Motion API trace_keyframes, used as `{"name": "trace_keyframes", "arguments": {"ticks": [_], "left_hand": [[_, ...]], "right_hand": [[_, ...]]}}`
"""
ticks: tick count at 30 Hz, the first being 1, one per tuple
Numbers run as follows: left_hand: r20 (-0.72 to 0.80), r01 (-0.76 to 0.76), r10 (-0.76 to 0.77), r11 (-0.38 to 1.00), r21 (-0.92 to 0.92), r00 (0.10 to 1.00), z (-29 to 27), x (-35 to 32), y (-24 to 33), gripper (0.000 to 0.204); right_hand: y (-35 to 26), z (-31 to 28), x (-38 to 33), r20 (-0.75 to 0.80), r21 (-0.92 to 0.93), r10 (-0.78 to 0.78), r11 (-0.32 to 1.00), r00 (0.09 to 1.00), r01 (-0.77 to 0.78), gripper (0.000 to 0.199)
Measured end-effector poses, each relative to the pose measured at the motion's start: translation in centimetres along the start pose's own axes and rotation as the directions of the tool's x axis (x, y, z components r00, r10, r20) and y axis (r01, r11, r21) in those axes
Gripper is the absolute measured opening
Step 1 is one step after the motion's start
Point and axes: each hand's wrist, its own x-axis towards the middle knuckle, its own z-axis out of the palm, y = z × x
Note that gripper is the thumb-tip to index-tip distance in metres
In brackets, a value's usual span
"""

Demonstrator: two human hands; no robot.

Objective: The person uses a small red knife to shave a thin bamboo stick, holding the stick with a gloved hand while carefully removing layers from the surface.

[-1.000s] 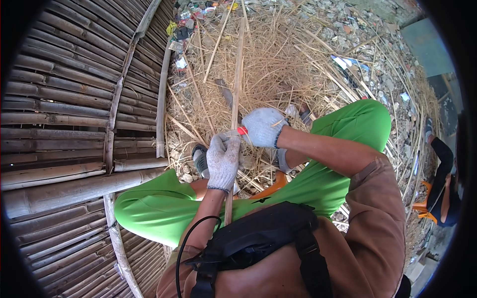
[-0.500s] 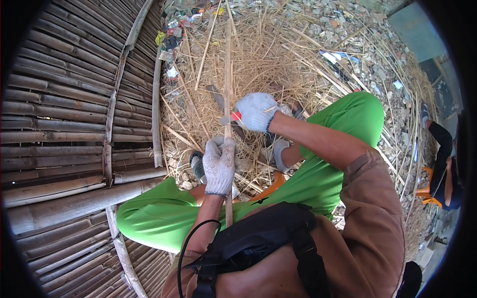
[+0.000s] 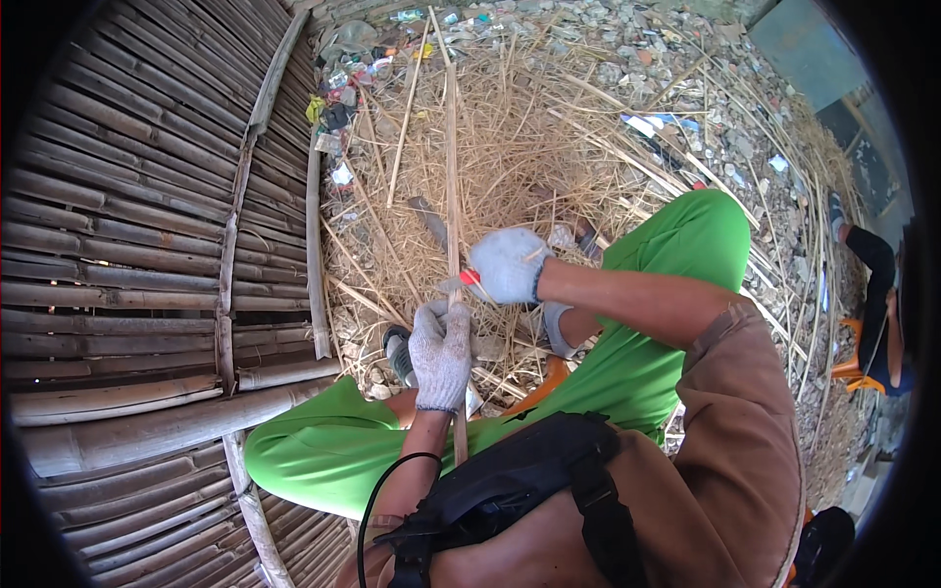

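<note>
A long, narrow bamboo strip (image 3: pixel 452 167) runs away from me over the straw, its near end passing between my legs toward my body. My left hand (image 3: pixel 441 358), in a pale knit glove, is closed around the strip. Just beyond it, my gloved right hand (image 3: pixel 508 265) grips a knife (image 3: pixel 470 277) with a red handle. The short blade lies across the strip, close to the left fingertips. Most of the handle is hidden in the right glove. Behind the strip, a dark flat piece (image 3: pixel 428 220) lies on the straw.
A bamboo slat wall (image 3: pixel 127 255) stands at my left. Straw-like shavings (image 3: pixel 529 147) and loose strips cover the rubble ground ahead, with litter at the far left. My green-trousered legs (image 3: pixel 676 255) bend around the work. Another person (image 3: pixel 872 294) sits at the far right.
My right hand and the knife have come nearer to me along the strip, closer to my left hand. The whole view has also shifted a little.
</note>
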Motion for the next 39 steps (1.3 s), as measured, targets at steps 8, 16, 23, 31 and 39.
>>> {"name": "trace_keyframes", "arguments": {"ticks": [8,16,23,31,39], "left_hand": [[-0.044,-0.092,0.094,0.995,0.036,0.995,-0.1,0.7,-0.5,0.027],[-0.046,-0.056,0.054,0.998,-0.033,0.997,0.1,0.1,1.9,0.025],[0.022,-0.077,0.079,0.994,-0.080,0.997,0.6,-1.0,1.9,0.025],[0.059,-0.163,0.161,0.986,0.030,0.985,1.1,-2.1,1.9,0.026],[0.066,-0.179,0.173,0.980,0.086,0.983,1.8,-4.2,2.4,0.031]], "right_hand": [[0.3,-0.1,1.6,-0.092,-0.058,0.031,0.998,0.995,-0.037,0.035],[0.0,-3.6,1.4,-0.055,-0.033,0.058,0.998,0.997,-0.060,0.027],[3.2,-6.5,3.1,-0.166,0.045,0.200,0.980,0.966,-0.195,0.033],[7.6,-9.4,3.9,-0.234,0.006,0.279,0.958,0.931,-0.285,0.039],[11.9,-14.8,4.4,-0.255,0.105,0.465,0.885,0.848,-0.454,0.041]]}}
